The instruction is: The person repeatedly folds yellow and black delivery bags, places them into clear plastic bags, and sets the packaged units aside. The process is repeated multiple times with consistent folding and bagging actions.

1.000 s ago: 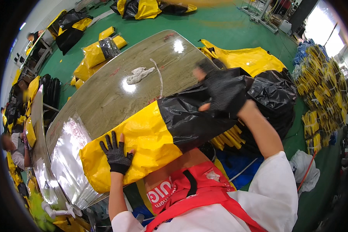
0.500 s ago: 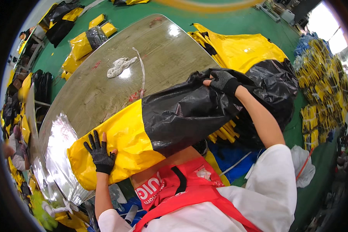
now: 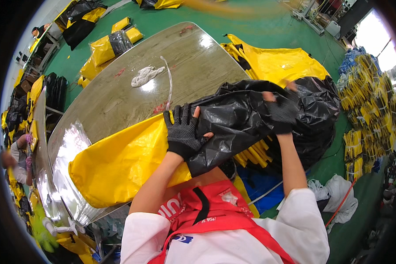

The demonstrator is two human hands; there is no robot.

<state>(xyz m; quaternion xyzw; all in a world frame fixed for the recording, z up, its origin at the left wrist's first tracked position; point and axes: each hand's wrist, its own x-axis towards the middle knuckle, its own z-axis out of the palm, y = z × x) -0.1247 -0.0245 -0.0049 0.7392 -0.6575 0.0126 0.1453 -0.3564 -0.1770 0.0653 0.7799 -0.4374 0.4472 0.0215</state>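
Note:
A long piece of glossy plastic, yellow (image 3: 119, 163) on its left part and black toward the right, lies slantwise across the near side of the table (image 3: 114, 92). My left hand (image 3: 185, 132), in a black dotted glove with bare fingertips, rests flat on it at the yellow-black border, fingers spread. My right hand (image 3: 281, 110), gloved the same way, is over the black right end, and motion smears its fingers. Beyond it, a heap of the same material, yellow (image 3: 281, 61) and crumpled black (image 3: 317, 101), lies at the table's right edge.
A white cloth (image 3: 147, 76) and a pale strip (image 3: 168, 83) lie on the table. Yellow packages (image 3: 103, 50) sit beyond its left edge. Bundled yellow pieces (image 3: 369, 97) are stacked far right, near a translucent plastic bag (image 3: 341, 198). Another person (image 3: 22, 158) works at far left.
My left hand has moved right along the plastic, from the yellow end to the border with the black. My right hand has shifted right and is blurred.

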